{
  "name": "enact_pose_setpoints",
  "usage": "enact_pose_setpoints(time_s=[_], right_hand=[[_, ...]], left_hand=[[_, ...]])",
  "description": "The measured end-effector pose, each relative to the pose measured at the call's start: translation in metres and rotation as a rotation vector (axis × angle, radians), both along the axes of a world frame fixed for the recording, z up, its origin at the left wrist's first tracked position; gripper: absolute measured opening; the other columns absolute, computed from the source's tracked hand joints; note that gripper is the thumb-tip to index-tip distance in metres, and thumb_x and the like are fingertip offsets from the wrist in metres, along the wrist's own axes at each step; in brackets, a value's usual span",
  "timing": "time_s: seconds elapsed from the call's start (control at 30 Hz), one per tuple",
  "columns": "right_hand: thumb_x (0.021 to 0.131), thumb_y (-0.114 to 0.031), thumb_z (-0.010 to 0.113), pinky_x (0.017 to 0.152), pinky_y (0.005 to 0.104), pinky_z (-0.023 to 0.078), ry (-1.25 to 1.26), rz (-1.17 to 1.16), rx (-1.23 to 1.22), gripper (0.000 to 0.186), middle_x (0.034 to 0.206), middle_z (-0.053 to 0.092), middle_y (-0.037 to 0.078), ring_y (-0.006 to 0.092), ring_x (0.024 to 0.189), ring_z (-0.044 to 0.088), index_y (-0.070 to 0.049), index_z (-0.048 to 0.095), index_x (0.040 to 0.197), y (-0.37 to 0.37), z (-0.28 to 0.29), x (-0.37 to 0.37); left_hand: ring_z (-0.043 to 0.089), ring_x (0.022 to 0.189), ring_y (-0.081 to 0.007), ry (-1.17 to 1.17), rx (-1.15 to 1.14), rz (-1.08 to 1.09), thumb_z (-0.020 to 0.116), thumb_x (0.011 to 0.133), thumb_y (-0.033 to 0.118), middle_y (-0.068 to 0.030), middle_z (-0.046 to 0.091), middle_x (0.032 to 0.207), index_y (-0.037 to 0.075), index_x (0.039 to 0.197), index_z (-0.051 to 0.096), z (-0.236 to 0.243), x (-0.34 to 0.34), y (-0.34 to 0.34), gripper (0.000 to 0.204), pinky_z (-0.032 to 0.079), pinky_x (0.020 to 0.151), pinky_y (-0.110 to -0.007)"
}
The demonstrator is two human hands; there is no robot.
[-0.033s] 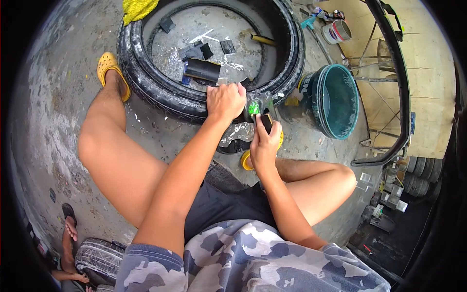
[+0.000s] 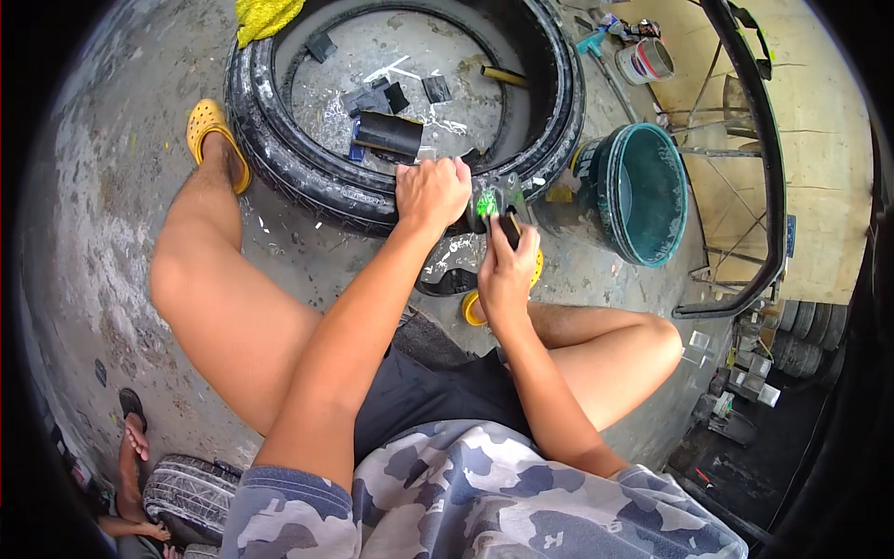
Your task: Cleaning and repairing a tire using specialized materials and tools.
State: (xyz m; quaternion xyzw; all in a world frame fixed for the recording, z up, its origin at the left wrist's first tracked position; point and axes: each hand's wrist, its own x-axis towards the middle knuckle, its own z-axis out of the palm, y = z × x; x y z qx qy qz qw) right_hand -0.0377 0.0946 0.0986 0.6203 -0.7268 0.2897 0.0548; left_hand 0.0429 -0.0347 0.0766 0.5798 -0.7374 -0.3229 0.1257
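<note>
Along the near edge of the large black rubber tyre (image 2: pixel 321 197), we have the fingers of our right hand (image 2: pixel 508 277) closed around a small black block with a tan side (image 2: pixel 513 227), the index finger stretched up just beside a bright green patch (image 2: pixel 486 203). To its left, our left hand (image 2: pixel 433 193) bends fist-like over the tyre's edge; its fingertips are hidden, so we cannot tell what they hold. The tyre lies flat before us on the worn grey floor (image 2: pixel 121 279). Within its ring we see a curved black piece (image 2: pixel 389 136) and dark square scraps (image 2: pixel 435 89). Right of the tyre is a round teal bucket (image 2: pixel 666 177); a yellow cloth (image 2: pixel 266 19) drapes the tyre's far left edge.
</note>
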Motion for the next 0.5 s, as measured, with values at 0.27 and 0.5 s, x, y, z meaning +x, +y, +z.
enact_pose_setpoints(time_s=[0.27,0.5], right_hand=[[0.08,0.006,0.063,0.086,0.0471,0.048,-0.056,-0.113,0.21,0.039,0.108,0.053,0.023,0.0404,0.104,0.053,0.001,0.066,0.119,0.003,-0.001,0.008],[0.08,0.005,0.063,0.086,0.0466,0.048,-0.026,-0.009,0.034,0.039,0.107,0.053,0.023,0.0402,0.101,0.054,0.0,0.067,0.118,0.011,-0.003,0.005]], left_hand=[[0.069,0.086,-0.0438,-0.003,-0.005,-0.022,0.039,0.101,0.034,-0.027,0.07,0.085,-0.002,0.083,0.074,-0.001,0.001,-0.001,0.053,0.047,0.09,-0.051],[0.069,0.085,-0.0427,-0.004,-0.024,-0.014,0.038,0.1,0.034,-0.0282,0.07,0.084,-0.002,0.079,0.073,-0.005,-0.001,0.0,0.055,0.047,0.09,-0.051]])
